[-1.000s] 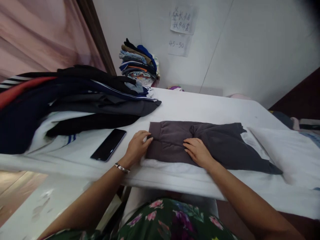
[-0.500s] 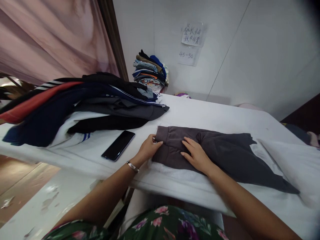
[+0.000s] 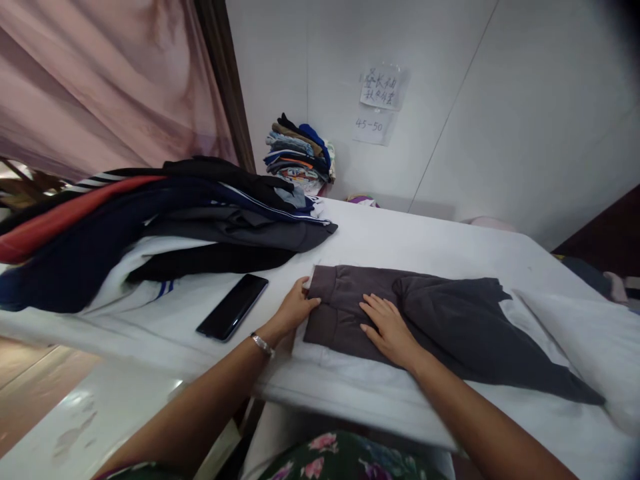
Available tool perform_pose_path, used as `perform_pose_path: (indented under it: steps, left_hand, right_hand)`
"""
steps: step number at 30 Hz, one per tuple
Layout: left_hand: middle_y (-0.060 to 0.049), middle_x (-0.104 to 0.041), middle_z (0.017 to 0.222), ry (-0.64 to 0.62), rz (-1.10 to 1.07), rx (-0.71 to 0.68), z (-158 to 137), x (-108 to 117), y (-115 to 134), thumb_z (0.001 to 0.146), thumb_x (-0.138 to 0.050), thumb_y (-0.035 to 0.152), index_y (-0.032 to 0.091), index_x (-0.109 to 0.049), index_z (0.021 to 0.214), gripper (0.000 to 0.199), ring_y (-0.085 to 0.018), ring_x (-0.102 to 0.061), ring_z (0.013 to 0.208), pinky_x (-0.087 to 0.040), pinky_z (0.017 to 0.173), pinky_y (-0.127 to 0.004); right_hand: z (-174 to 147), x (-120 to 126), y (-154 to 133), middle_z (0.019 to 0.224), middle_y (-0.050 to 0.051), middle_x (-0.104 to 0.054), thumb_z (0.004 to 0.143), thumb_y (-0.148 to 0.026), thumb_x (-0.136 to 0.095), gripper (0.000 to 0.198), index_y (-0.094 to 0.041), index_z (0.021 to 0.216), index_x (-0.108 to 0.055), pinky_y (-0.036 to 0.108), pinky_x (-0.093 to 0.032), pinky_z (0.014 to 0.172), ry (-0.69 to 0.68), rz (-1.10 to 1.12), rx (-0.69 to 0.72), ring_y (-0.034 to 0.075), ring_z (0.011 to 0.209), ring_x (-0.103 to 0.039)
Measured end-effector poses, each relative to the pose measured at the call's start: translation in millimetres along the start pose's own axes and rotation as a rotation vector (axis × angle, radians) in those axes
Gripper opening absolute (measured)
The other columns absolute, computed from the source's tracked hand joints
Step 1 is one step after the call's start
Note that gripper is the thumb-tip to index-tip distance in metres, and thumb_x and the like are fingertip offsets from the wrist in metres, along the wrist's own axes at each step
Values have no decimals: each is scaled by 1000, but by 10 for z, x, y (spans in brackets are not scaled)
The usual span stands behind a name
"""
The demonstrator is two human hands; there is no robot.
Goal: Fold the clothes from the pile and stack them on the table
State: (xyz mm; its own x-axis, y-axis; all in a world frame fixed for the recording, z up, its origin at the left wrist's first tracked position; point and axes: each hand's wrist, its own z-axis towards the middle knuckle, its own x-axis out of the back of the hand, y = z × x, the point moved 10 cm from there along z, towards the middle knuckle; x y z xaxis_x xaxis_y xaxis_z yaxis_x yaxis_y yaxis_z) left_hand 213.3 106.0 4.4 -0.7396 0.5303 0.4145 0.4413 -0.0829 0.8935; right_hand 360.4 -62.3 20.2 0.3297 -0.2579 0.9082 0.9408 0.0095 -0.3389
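Note:
Dark grey trousers (image 3: pixel 450 327) lie folded lengthwise along the table, waistband to the left and legs narrowing to the right. My left hand (image 3: pixel 295 308) is at the waistband's left edge, its thumb on top of the fabric and the other fingers partly hidden at the edge. A bit of white shows by those fingertips. My right hand (image 3: pixel 393 330) rests flat on the trousers just right of the waistband, fingers stretched out. White cloth shows beneath the trousers.
A black phone (image 3: pixel 233 308) lies left of my left hand. Beyond it, a loose heap of clothes (image 3: pixel 235 223) covers the table's left side. Folded clothes (image 3: pixel 299 150) are stacked by the wall, under two paper signs (image 3: pixel 381 87). A white pillow-like item (image 3: pixel 590 340) lies at right.
The whole scene sits slightly lower in view. My right hand's fingers have drawn closer together on the trousers. My left hand stays at the waistband edge.

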Motion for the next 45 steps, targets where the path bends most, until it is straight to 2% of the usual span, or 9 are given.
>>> perform_pose_path:
  steps: [5,9,14,18,23,29,35,40,45]
  left_hand:
    - [-19,-50,140,144,406,-269,161,185,479,83,-57,44,12,-44,136,63,-29,-49,128,-40,106,-43]
    - [-16,-38,151,69,681,-590,125,-261,900,88,-50,48,17,-50,133,55,-30,-31,142,-28,114,-49]
    - [-15,-38,151,-123,934,-658,113,-803,696,90,-43,49,17,-51,135,56,-32,-28,143,-21,114,-56]
    - [-13,-36,153,-89,967,-670,180,-786,602,92,-37,50,16,-48,139,59,-30,-27,143,-22,115,-54]
    - [-10,-36,153,-70,1005,-664,233,-760,591,90,-35,51,17,-49,139,61,-28,-27,144,-23,115,-52]
    - [-12,-39,151,-42,1017,-704,267,-790,562,88,-35,49,15,-51,137,61,-31,-30,142,-26,113,-53]
    - [-11,-49,145,-124,965,-650,390,-738,598,86,-34,49,18,-59,129,59,-32,-35,139,-30,110,-55]
    - [-12,-60,134,-174,777,-681,281,-787,1179,83,-41,55,17,-63,121,58,-30,-52,126,-38,107,-44]
    - [-9,-66,123,-345,609,-780,-25,-1418,1678,85,-43,52,19,-65,112,48,-26,-58,117,-41,103,-38]
  right_hand:
    - [21,8,-20,149,10,-43,94,-33,-47,45,-24,138,-49,55,-29,112,6,-29,-5,27,139,-37]
    - [61,-12,-34,150,10,-41,94,-31,-49,46,-23,139,-48,54,-27,114,-35,-31,-38,27,140,-34]
    - [38,89,-91,151,12,-39,91,-31,-55,48,-21,138,-50,51,-25,116,-93,65,-61,25,142,-31]
    - [-115,726,-91,147,7,-46,94,-30,-50,39,-25,132,-56,45,-28,116,117,141,-4,19,140,-35]
    - [-403,1414,653,148,10,-44,95,-37,-47,44,-21,136,-53,47,-23,117,337,-67,-255,22,142,-31]
    - [-585,798,1530,155,13,-29,94,-41,-47,57,-18,146,-39,54,-19,116,-21,-111,-582,28,145,-21]
    - [-673,1094,1795,142,7,-52,94,-40,-44,45,-23,134,-56,44,-32,114,248,72,-530,22,134,-44]
    - [-899,1745,2574,128,5,-63,90,-19,-38,44,-21,127,-62,39,-38,110,378,-101,-763,20,123,-55]
    - [-873,1874,3095,134,10,-58,76,-5,-46,58,-18,131,-59,43,-33,113,253,-164,-861,25,131,-47]
